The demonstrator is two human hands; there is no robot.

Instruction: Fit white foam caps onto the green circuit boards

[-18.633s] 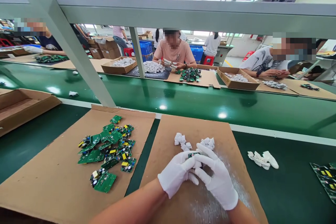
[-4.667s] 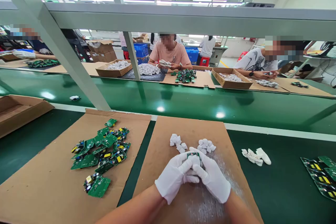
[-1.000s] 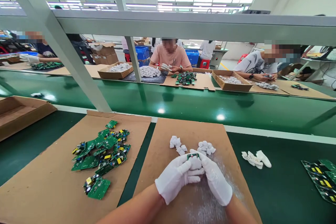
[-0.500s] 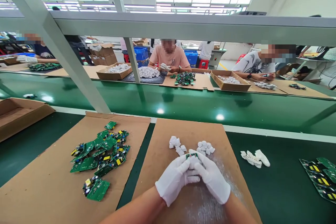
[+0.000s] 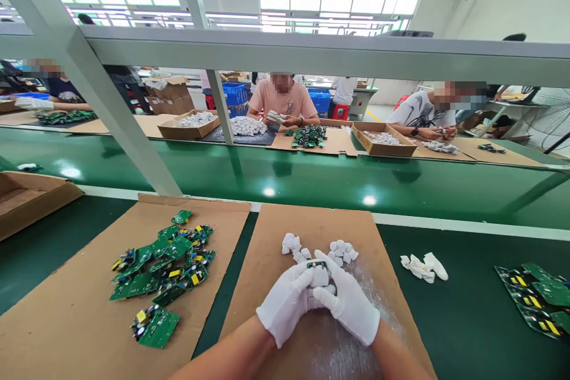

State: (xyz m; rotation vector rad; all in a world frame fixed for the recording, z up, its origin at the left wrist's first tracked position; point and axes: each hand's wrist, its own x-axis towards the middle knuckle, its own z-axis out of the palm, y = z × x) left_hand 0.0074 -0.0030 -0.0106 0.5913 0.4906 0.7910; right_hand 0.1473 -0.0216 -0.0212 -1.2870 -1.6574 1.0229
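In white gloves, my left hand [image 5: 284, 300] and my right hand [image 5: 351, 303] are close together above a brown cardboard sheet [image 5: 253, 309]. Both are closed around a small green circuit board [image 5: 316, 264], whose far edge shows between the fingers. A white block [image 5: 319, 276] sits against the board on the side facing me. The fingers hide most of the board. Just beyond my hands lie two small clusters of white pieces, one on the left [image 5: 292, 244] and one on the right [image 5: 342, 251].
A heap of green circuit boards [image 5: 173, 255] covers part of the left cardboard [image 5: 80, 309]. Crumpled white gloves [image 5: 423, 267] and larger board panels [image 5: 532, 297] lie on the right. An open cardboard box [image 5: 40, 199] stands far left. Past a metal frame [image 5: 285, 56], other people sit working.
My right fingers have shifted and spread a little, so more of the white block shows. Both hands still hold the board. The whole view has moved slightly.
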